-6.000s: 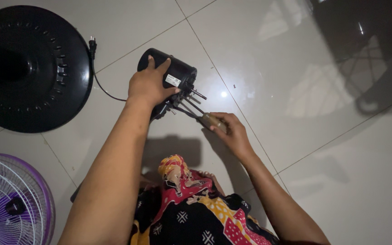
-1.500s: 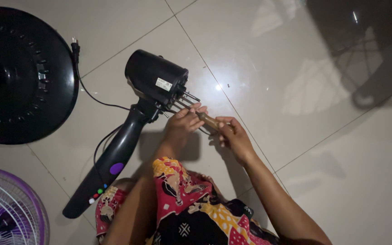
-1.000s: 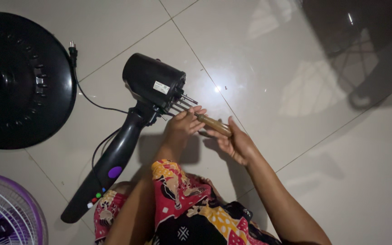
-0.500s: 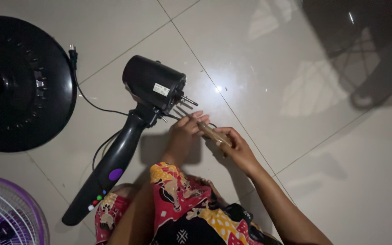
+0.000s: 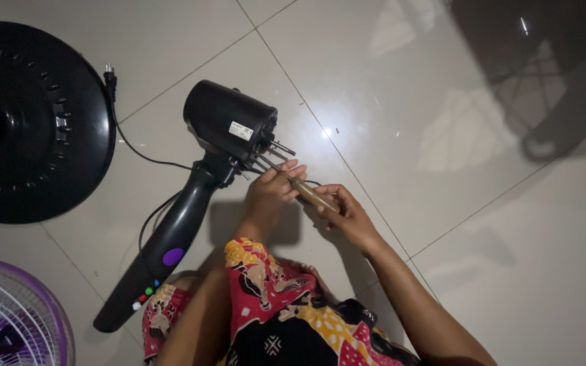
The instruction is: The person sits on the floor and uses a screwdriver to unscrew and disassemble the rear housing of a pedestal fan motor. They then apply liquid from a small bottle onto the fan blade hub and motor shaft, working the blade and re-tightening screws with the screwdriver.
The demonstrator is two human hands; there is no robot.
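Note:
A black fan motor housing [image 5: 228,125] on a black neck with coloured buttons [image 5: 164,254] lies on the tiled floor. My right hand [image 5: 344,213] grips the wooden handle of a screwdriver [image 5: 310,193] whose tip points at the motor's front face. My left hand [image 5: 272,190] pinches the screwdriver shaft near the tip, just beside the housing. A metal shaft [image 5: 281,146] sticks out of the motor front.
A round black fan base [image 5: 32,122] lies at the left with a power cord and plug [image 5: 110,73]. A purple and white fan grille [image 5: 8,318] sits at the lower left. A small screw [image 5: 337,130] lies on the tile. My patterned clothing fills the bottom.
My left hand left the motor housing and moved onto the screwdriver shaft. The motor and neck shifted slightly; the screwdriver tip stays at the motor's front.

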